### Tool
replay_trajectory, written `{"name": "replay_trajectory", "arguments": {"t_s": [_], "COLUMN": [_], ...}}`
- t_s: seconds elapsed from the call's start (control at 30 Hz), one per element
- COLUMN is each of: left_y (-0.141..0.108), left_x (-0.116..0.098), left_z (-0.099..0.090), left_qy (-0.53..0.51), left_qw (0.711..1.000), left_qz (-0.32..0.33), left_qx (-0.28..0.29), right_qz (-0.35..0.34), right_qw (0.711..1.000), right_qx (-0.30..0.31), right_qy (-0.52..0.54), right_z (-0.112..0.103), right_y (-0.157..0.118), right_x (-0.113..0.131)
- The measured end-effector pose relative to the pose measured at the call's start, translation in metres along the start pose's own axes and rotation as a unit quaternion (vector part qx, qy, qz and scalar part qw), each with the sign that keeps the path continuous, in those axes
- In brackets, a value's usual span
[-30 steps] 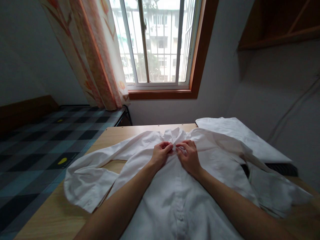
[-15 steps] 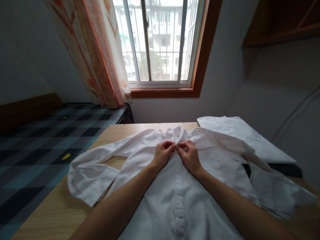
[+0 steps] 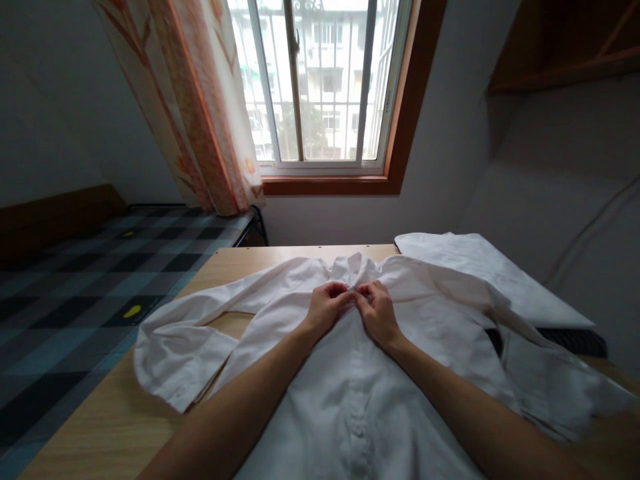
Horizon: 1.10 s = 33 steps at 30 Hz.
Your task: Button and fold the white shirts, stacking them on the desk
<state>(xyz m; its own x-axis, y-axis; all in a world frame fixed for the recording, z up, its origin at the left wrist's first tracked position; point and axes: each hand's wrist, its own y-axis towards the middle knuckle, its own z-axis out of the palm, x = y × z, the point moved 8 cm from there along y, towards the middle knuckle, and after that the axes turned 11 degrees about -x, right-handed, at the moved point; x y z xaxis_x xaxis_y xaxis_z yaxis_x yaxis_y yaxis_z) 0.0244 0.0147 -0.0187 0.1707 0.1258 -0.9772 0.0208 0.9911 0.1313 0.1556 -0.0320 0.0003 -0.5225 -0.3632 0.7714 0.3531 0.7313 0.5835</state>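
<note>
A white long-sleeved shirt lies front side up, its collar toward the window and its sleeves spread to both sides. Just below the collar, my left hand pinches the cloth of the front placket. Close against it, my right hand grips the same spot from the other side, fingertips nearly touching. Any button between the fingers is hidden. Farther down the placket the shirt front looks joined. The left cuff rests near the table's left edge.
Under the shirt is a light wooden table. Folded white cloth sits on a dark ribbed thing at the right. A checked bed stands left; beyond are a curtain and window.
Almost nothing differs. Both hands stay at the placket below the collar, with only a slight shift of the fingers.
</note>
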Motion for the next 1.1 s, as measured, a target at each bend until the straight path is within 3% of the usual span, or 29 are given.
{"name": "replay_trajectory", "arguments": {"t_s": [0.2, 0.37, 0.57, 0.67, 0.87, 0.93, 1.1], "left_y": [-0.007, -0.018, -0.013, -0.013, -0.002, 0.005, 0.014], "left_x": [-0.017, -0.034, -0.025, -0.019, -0.015, -0.014, -0.007], "left_z": [0.000, 0.007, 0.008, 0.007, -0.004, -0.007, -0.004], "left_qy": [0.115, 0.173, 0.115, 0.142, 0.179, 0.278, 0.531], "left_qw": [0.986, 0.957, 0.974, 0.973, 0.969, 0.944, 0.831], "left_qz": [0.122, 0.229, 0.186, 0.177, 0.168, 0.174, 0.167], "left_qx": [-0.016, 0.032, 0.054, 0.032, -0.031, -0.036, -0.001], "right_qz": [0.033, 0.076, 0.084, 0.083, 0.172, 0.217, 0.270], "right_qw": [0.999, 0.996, 0.988, 0.990, 0.966, 0.942, 0.908], "right_qx": [-0.009, -0.002, 0.032, 0.034, -0.071, -0.129, -0.213], "right_qy": [-0.012, 0.054, 0.124, 0.112, 0.178, 0.220, 0.241], "right_z": [0.000, 0.002, 0.005, 0.006, 0.001, -0.007, -0.030], "right_y": [0.002, 0.002, 0.003, 0.001, 0.003, 0.010, 0.040], "right_x": [-0.012, -0.024, -0.022, -0.018, -0.040, -0.057, -0.089]}}
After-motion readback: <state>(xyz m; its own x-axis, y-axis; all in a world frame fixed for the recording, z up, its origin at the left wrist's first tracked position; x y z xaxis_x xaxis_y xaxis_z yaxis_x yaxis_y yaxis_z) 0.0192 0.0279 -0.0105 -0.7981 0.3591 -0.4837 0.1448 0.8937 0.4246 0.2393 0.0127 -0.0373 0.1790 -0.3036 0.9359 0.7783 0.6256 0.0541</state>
